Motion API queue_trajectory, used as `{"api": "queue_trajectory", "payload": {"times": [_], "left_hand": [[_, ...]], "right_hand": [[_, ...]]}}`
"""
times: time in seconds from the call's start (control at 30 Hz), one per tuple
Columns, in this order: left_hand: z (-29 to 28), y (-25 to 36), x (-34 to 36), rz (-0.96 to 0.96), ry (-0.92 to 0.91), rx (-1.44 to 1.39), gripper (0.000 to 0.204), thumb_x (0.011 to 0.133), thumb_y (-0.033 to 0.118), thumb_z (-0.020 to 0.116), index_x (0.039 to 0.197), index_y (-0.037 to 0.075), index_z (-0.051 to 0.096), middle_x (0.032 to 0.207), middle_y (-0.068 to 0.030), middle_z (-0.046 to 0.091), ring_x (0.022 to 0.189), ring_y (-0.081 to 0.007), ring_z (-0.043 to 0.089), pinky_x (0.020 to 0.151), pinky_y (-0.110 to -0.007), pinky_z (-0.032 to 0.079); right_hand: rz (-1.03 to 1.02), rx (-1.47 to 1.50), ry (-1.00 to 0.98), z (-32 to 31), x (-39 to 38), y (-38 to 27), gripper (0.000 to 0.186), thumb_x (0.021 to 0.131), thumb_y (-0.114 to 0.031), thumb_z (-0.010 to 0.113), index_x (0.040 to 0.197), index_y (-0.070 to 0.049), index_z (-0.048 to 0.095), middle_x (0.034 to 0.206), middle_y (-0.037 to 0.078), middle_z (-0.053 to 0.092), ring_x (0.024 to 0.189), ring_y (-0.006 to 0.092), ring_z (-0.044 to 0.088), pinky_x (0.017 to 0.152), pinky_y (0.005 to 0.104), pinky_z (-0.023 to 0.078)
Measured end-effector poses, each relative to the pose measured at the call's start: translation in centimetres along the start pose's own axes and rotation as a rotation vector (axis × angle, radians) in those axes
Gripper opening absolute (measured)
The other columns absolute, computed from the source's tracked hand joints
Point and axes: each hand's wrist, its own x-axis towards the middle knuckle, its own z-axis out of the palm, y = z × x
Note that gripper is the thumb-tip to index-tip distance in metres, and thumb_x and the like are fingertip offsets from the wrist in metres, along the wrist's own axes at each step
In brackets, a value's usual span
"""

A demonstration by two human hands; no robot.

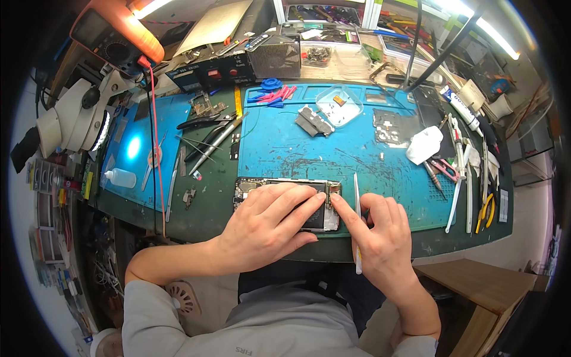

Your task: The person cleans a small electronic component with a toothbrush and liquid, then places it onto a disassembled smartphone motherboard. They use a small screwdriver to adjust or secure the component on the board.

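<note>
An opened smartphone (332, 221) lies lengthwise across the near edge of the blue mat, with its dark battery and small metal parts exposed. My left hand (264, 217) rests over the phone's middle, its fingers stretched toward the right end. My right hand (385, 235) presses its index fingertip on a small part at that right end, close to the left fingertips. Slim tweezers (357, 193) are held in the right hand, tips pointing away from me. The left palm and fingers hide much of the phone.
Behind the phone are a clear plastic dish (355, 113) and a dark metal piece (314, 121). Crumpled white tissue (424, 144) and yellow-handled pliers (488, 209) lie right. Left are a small bottle (121, 178), a microscope (70, 116) and a hanging red cable (156, 119).
</note>
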Motion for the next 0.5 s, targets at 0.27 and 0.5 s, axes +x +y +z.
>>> {"api": "queue_trajectory", "payload": {"times": [0.27,0.5], "left_hand": [[0.4,2.3,-0.1,-0.095,-0.002,0.031,0.078,0.087,0.045,0.084,0.152,0.007,0.065,0.146,-0.0143,0.058,0.132,-0.0354,0.057,0.108,-0.051,0.048],[1.2,2.9,-0.3,-0.072,0.012,0.167,0.074,0.096,0.056,0.074,0.15,0.006,0.068,0.144,-0.014,0.058,0.137,-0.035,0.057,0.114,-0.051,0.051]], "right_hand": [[0.018,0.065,-0.025,0.0,0.1,0.3,0.058,0.088,-0.003,0.068,0.145,-0.012,0.074,0.106,0.006,0.052,0.089,0.0233,0.053,0.079,0.038,0.043],[0.033,0.081,-0.009,0.1,0.1,0.3,0.058,0.087,-0.002,0.07,0.144,-0.013,0.075,0.104,0.005,0.051,0.087,0.0221,0.052,0.077,0.0373,0.042]]}}
